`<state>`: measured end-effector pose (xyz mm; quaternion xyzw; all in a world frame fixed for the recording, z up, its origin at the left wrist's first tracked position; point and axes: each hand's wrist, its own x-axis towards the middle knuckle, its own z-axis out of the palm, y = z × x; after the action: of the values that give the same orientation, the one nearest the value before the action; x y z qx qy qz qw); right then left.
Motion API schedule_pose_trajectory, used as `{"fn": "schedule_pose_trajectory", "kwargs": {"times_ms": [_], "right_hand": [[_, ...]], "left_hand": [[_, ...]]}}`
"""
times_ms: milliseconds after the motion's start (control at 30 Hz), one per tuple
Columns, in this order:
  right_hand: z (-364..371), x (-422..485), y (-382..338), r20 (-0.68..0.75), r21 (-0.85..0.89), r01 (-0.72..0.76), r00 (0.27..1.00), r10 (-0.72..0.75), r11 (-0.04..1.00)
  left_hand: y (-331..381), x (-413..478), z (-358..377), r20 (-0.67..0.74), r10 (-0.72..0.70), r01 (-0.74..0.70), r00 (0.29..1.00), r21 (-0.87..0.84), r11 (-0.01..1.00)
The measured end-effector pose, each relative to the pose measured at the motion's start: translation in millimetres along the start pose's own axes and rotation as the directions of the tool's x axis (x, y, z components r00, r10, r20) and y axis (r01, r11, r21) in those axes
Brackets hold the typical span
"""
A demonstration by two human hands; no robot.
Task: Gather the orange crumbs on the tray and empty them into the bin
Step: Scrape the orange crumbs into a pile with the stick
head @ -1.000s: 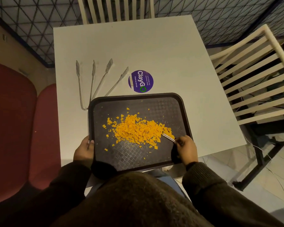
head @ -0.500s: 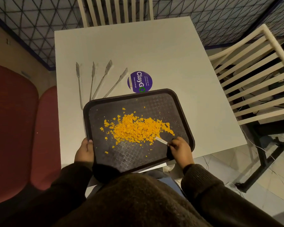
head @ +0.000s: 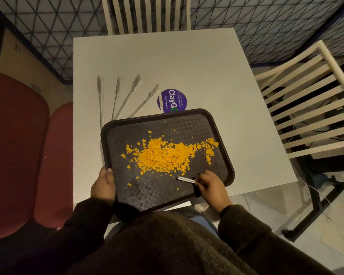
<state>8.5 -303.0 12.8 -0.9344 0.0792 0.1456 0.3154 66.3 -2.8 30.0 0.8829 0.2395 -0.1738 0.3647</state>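
A dark textured tray [head: 222, 139] lies at the near edge of the white table, turned a little anticlockwise. A heap of orange crumbs [head: 167, 155] covers its middle, with a thin trail reaching the right side and a few strays near the front. My left hand [head: 103, 185] grips the tray's near-left rim. My right hand [head: 210, 185] holds a small silvery tool [head: 186, 179] over the tray's near-right part, its tip just below the heap. No bin is in view.
Two pairs of metal tongs [head: 115, 98] lie on the white table [head: 187, 66] beyond the tray's left corner, next to a round purple sticker [head: 172, 100]. Slatted chairs stand at the far side [head: 147, 12] and right [head: 306, 108]. Red seats [head: 18, 147] sit at left.
The tray has been pulled nearer and rotated anticlockwise. The crumbs have spread toward the right side. My right hand with the tool has drawn back below the heap.
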Motion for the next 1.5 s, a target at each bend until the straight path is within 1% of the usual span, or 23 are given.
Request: {"fn": "schedule_pose_trajectory", "kwargs": {"times_ms": [67, 100, 200, 267, 333, 467, 500, 567, 633, 667, 733, 800, 833, 867, 933, 1000, 1133, 1200, 1333, 1433, 1500], "right_hand": [[8, -6, 1, 0.084, -0.037, 0.107, 0.991, -0.104, 0.994], [11, -5, 1, 0.095, -0.042, 0.120, 0.989, -0.116, 0.992], [14, 7, -2, 0.035, -0.033, 0.087, 0.996, -0.086, 0.996], [15, 17, -5, -0.009, -0.023, 0.009, 1.000, -0.009, 1.000], [14, 28, -8, -0.067, 0.024, -0.095, 0.993, 0.096, 0.995], [10, 44, -6, -0.145, 0.220, -0.300, 0.931, 0.335, 0.928], [9, 47, -4, -0.155, 0.254, -0.336, 0.911, 0.381, 0.907], [8, 50, -2, -0.181, 0.286, -0.359, 0.890, 0.418, 0.888], [3, 46, -1, -0.179, 0.269, -0.333, 0.905, 0.387, 0.904], [0, 41, 0, -0.163, 0.229, -0.287, 0.930, 0.328, 0.930], [-9, 25, 5, -0.098, 0.092, -0.134, 0.985, 0.143, 0.987], [-19, 6, 19, -0.059, -0.095, 0.049, 0.997, -0.055, 0.994], [-24, -1, 30, -0.045, -0.178, 0.103, 0.993, -0.112, 0.979], [-30, -6, 42, -0.031, -0.239, 0.122, 0.991, -0.133, 0.963], [-39, -12, 65, 0.008, -0.294, 0.104, 0.994, -0.106, 0.950], [-42, -14, 79, 0.046, -0.307, 0.095, 0.995, -0.085, 0.947], [-37, -10, 86, 0.118, -0.326, 0.134, 0.988, -0.101, 0.936], [-30, -5, 85, 0.120, -0.307, 0.122, 0.989, -0.089, 0.944], [-21, 12, 71, 0.006, -0.240, 0.089, 0.996, -0.091, 0.967], [-20, 34, 54, -0.095, -0.151, -0.021, 0.996, 0.007, 0.988], [-22, 46, 46, -0.150, -0.125, -0.089, 0.986, 0.069, 0.988]], "left_hand": [[-3, -1, 1, -0.003, -0.005, 0.005, 1.000, -0.018, 1.000], [-4, -2, 1, 0.002, -0.009, 0.009, 1.000, -0.027, 1.000], [-5, -6, 1, 0.011, 0.004, -0.004, 1.000, -0.063, 0.998], [-7, -8, 1, 0.006, 0.017, -0.017, 1.000, -0.082, 0.996], [-8, -11, 2, 0.009, 0.019, -0.018, 1.000, -0.094, 0.995], [-10, -15, 1, 0.020, 0.009, -0.007, 1.000, -0.110, 0.994], [-10, -15, 1, 0.016, 0.012, -0.010, 1.000, -0.113, 0.994], [-10, -15, 1, 0.001, 0.028, -0.028, 1.000, -0.117, 0.993], [-9, -14, 2, 0.006, 0.026, -0.025, 1.000, -0.115, 0.993], [-9, -14, 2, 0.012, 0.020, -0.018, 1.000, -0.116, 0.993], [-10, -13, 1, 0.011, 0.015, -0.014, 1.000, -0.120, 0.993], [-12, -12, 0, 0.003, 0.017, -0.017, 1.000, -0.122, 0.992], [-13, -12, -1, 0.005, 0.013, -0.013, 1.000, -0.121, 0.993], [-14, -11, -2, 0.007, 0.010, -0.009, 1.000, -0.117, 0.993], [-16, -11, -3, 0.003, 0.006, -0.006, 1.000, -0.107, 0.994], [-18, -10, -5, -0.005, 0.011, -0.012, 1.000, -0.094, 0.995], [-19, -8, -5, 0.019, -0.004, 0.006, 1.000, -0.077, 0.997], [-18, -8, -6, 0.012, -0.007, 0.008, 1.000, -0.081, 0.997], [-16, -10, -6, 0.022, -0.007, 0.009, 1.000, -0.101, 0.995], [-16, -13, -6, 0.033, -0.015, 0.019, 0.999, -0.123, 0.992], [-15, -14, -6, 0.029, -0.013, 0.016, 0.999, -0.123, 0.992]]}}
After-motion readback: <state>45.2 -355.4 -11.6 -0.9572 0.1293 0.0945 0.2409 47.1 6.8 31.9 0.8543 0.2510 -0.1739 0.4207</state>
